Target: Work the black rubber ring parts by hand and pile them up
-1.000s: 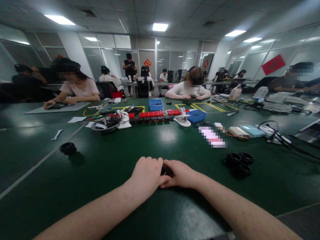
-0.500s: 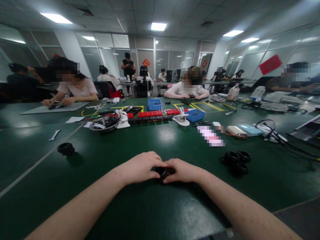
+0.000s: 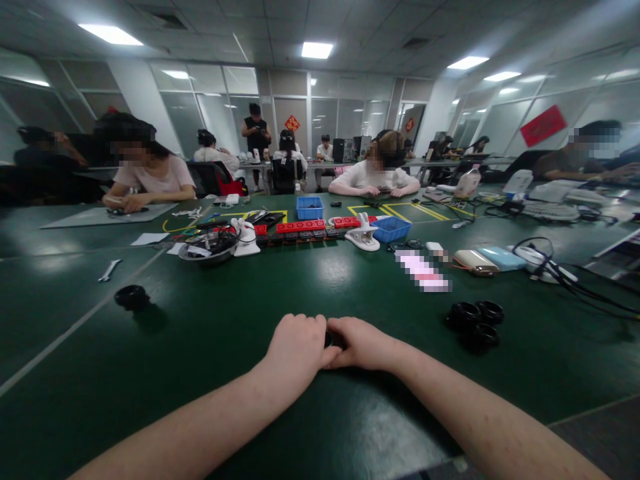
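Both my hands meet at the middle of the green table [image 3: 210, 373]. My left hand [image 3: 296, 348] is curled, its fingers closed round a small black round part [image 3: 331, 339]. My right hand [image 3: 364, 343] grips the same part from the other side. Only a sliver of the part shows between the two hands; the rest is hidden. A cluster of three black rings [image 3: 475, 320] lies to the right of my hands. One more black ring [image 3: 131, 297] sits alone at the left.
A small wrench [image 3: 109, 270] lies at far left. Across the table are a bowl of cables [image 3: 207, 245], red blocks [image 3: 300, 227], blue bins [image 3: 310, 209], a white clamp [image 3: 364, 235], power banks [image 3: 487, 261] and cords [image 3: 560, 270]. Several people sit opposite.
My left hand turned: half a second ago its fingers were spread over the part, now it is curled into a fist beside it again. The camera shifted slightly.
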Motion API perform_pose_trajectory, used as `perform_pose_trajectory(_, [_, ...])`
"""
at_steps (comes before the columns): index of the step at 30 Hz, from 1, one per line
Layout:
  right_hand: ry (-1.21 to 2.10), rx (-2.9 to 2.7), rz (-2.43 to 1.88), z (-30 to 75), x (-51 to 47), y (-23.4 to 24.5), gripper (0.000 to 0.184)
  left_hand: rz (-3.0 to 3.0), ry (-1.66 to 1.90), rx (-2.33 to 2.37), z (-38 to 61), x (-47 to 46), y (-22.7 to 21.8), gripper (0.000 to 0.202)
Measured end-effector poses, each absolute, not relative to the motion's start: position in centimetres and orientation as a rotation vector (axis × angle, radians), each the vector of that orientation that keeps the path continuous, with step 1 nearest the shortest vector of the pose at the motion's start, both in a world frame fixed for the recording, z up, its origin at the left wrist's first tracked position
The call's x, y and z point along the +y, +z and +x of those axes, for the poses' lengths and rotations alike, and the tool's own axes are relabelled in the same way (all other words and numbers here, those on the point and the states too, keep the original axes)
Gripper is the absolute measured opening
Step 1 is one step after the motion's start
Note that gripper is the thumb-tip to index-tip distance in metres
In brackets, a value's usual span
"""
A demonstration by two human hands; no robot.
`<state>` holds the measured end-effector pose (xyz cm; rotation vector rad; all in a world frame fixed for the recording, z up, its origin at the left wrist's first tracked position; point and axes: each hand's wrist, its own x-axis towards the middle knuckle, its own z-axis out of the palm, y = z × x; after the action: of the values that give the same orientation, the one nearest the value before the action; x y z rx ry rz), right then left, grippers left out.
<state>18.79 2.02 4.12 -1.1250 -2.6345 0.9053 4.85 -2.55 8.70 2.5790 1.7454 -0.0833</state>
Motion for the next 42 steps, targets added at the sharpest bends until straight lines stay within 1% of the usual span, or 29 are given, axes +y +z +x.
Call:
perform_pose_trajectory(3, [0.88,-2.637,-1.133,18.7,1.9,4.2,0.038,2.565,-0.072,1.793,5.2,-2.8,8.3,0.038])
perform_pose_trajectory(7, [0.91,-2.658,-1.063,19.1,2.0,4.3,0.054,2.566,-0.038,1.783,4.7,-2.6,8.6,0.043])
perform_pose_trajectory(10, [0.987,-2.676,-0.973,19.5,2.5,4.2,0.061,2.609,-0.004,1.659,3.7,-2.2,9.3,0.043])
perform_pose_trajectory(12, [1.047,-2.681,-0.923,19.7,2.9,4.1,0.058,2.651,0.026,1.517,2.9,-1.9,9.8,0.036])
perform_pose_trajectory(14, [1.088,-2.68,-0.904,19.8,3.1,3.9,0.048,2.671,0.057,1.304,2.1,-1.5,10.2,0.032])
perform_pose_trajectory(16, [1.102,-2.672,-0.914,19.9,3.3,3.8,0.037,2.658,0.068,1.116,1.3,-1.2,10.3,0.035])
perform_pose_trajectory(18, [1.1,-2.663,-0.937,19.9,3.2,3.8,0.034,2.64,0.053,1.051,0.9,-0.9,10.3,0.037])
perform_pose_trajectory(22, [1.062,-2.644,-0.988,19.6,2.8,4.0,0.039,2.636,-0.008,1.211,1.4,-0.9,10.0,0.03])
perform_pose_trajectory(25, [0.992,-2.621,-1.055,19.2,2.4,4.0,0.044,2.614,-0.015,1.423,2.6,-1.4,9.8,0.024])
perform_pose_trajectory(27, [0.935,-2.604,-1.109,18.9,2.1,3.9,0.046,2.592,-0.025,1.589,3.6,-1.9,9.5,0.028])
perform_pose_trajectory(31, [0.842,-2.587,-1.182,18.4,1.8,3.6,0.04,2.561,-0.046,1.791,5.1,-2.7,8.7,0.033])
perform_pose_trajectory(34, [0.822,-2.587,-1.181,18.3,1.7,3.5,0.04,2.561,-0.037,1.837,5.4,-2.9,8.3,0.035])
perform_pose_trajectory(38, [0.878,-2.611,-1.101,18.7,2.0,3.7,0.051,2.577,-0.012,1.823,4.8,-2.5,8.6,0.044])
perform_pose_trajectory(40, [0.928,-2.629,-1.039,19.1,2.4,3.8,0.058,2.607,0.03,1.768,4.1,-2.1,9.0,0.049])
perform_pose_trajectory(42, [0.992,-2.646,-0.972,19.5,2.8,3.8,0.058,2.655,0.118,1.602,3.3,-1.7,9.5,0.046])
